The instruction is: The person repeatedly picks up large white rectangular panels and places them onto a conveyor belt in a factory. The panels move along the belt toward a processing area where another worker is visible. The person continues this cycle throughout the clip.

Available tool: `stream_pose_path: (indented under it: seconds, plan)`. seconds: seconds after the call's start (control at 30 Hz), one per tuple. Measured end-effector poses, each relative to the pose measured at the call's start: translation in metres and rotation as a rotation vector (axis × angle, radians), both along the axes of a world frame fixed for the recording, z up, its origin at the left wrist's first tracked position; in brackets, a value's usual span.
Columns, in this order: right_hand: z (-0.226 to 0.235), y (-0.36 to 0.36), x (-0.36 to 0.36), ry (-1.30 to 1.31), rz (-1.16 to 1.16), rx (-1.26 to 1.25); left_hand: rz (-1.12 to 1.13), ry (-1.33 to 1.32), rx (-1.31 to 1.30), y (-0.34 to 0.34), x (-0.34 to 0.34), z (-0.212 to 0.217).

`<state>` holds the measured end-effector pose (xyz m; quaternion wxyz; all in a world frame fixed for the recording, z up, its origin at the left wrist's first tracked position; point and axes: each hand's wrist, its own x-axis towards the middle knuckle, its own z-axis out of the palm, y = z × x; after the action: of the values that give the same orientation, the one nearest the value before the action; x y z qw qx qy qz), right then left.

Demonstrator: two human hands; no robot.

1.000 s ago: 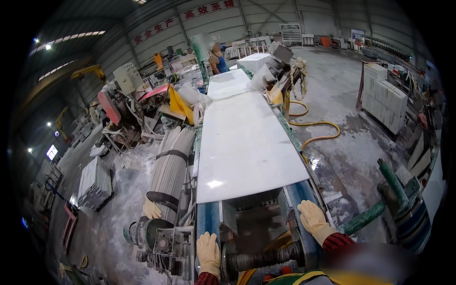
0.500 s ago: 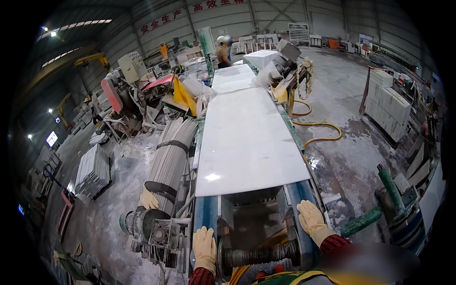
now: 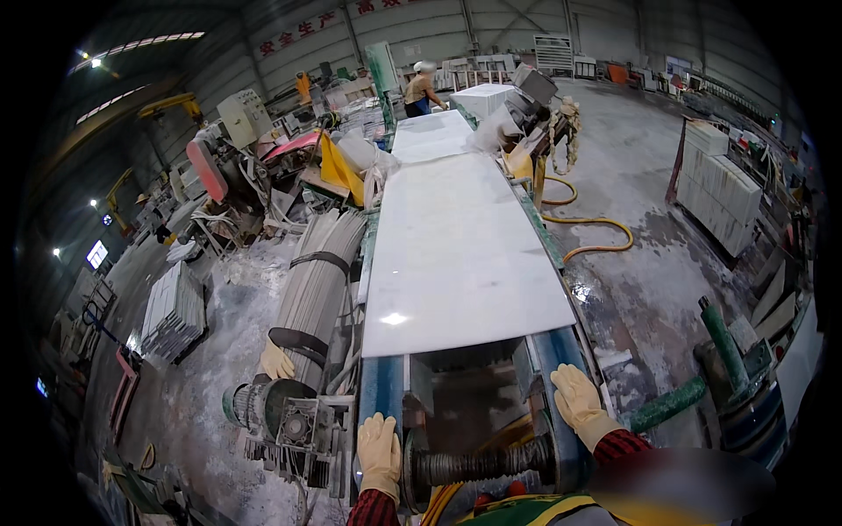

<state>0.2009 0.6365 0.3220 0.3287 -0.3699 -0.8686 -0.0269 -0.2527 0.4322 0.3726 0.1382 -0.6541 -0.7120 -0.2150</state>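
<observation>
Two blue rails, the left rail (image 3: 381,386) and the right rail (image 3: 551,351), come out from under the near end of a large white slab (image 3: 465,254), which lies lengthwise on the machine. Before this near end, the left hand (image 3: 380,454) rests on the left rail and the right hand (image 3: 577,405) on the right rail; both wear pale gloves, and the grip of each is laid flat with the fingers stretched. Between the rails, nearer than the slab, is a dark ridged roller (image 3: 481,465).

To the left of the slab stands a bundle of long grey strips (image 3: 317,267), tied by dark bands, with a dusty finned motor (image 3: 257,412) and a loose glove (image 3: 277,361) at its lower end. Farther left is a stack of pale plates (image 3: 175,302). To the right of the slab, a yellow hose (image 3: 605,250) curves on the floor, and a rough green pipe (image 3: 668,406) lies near the right hand. Beyond the slab's far end, another white panel (image 3: 431,133) continues the line, and a person in a helmet (image 3: 421,92) bends beside it.

Around the slab, the concrete floor (image 3: 627,188) is grey, partly wet and whitish; the hall's wall (image 3: 601,44) is of panels. The slab's surface is smooth and glossy, reflecting a bright spot.
</observation>
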Motion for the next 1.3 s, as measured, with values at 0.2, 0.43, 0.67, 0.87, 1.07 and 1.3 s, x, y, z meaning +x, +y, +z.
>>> stream_pose_path:
  seconds: [0.2, 0.43, 0.67, 0.87, 1.07, 1.3]
  plan:
    - [0.013, -0.005, -0.003, -0.017, 0.017, -0.079, -0.002, -0.007, -0.013, -0.003, 0.000, 0.000]
    - [0.026, -0.011, -0.007, 0.020, 0.031, -0.057, -0.004, 0.001, 0.004, -0.008, -0.003, -0.007]
    - [0.039, -0.017, -0.008, -0.029, -0.054, -0.167, 0.004, -0.109, -0.050, -0.003, 0.002, 0.001]
    - [0.033, -0.013, -0.022, 0.018, -0.115, -0.372, -0.098, -0.212, -0.037, -0.035, 0.013, 0.008]
    - [0.008, -0.019, -0.003, 0.010, -0.102, -0.224, -0.136, -0.025, -0.028, -0.029, 0.024, 0.002]
    - [-0.009, -0.021, -0.008, 0.152, -0.089, -0.083, -0.166, -0.006, -0.036, -0.028, 0.023, 0.006]
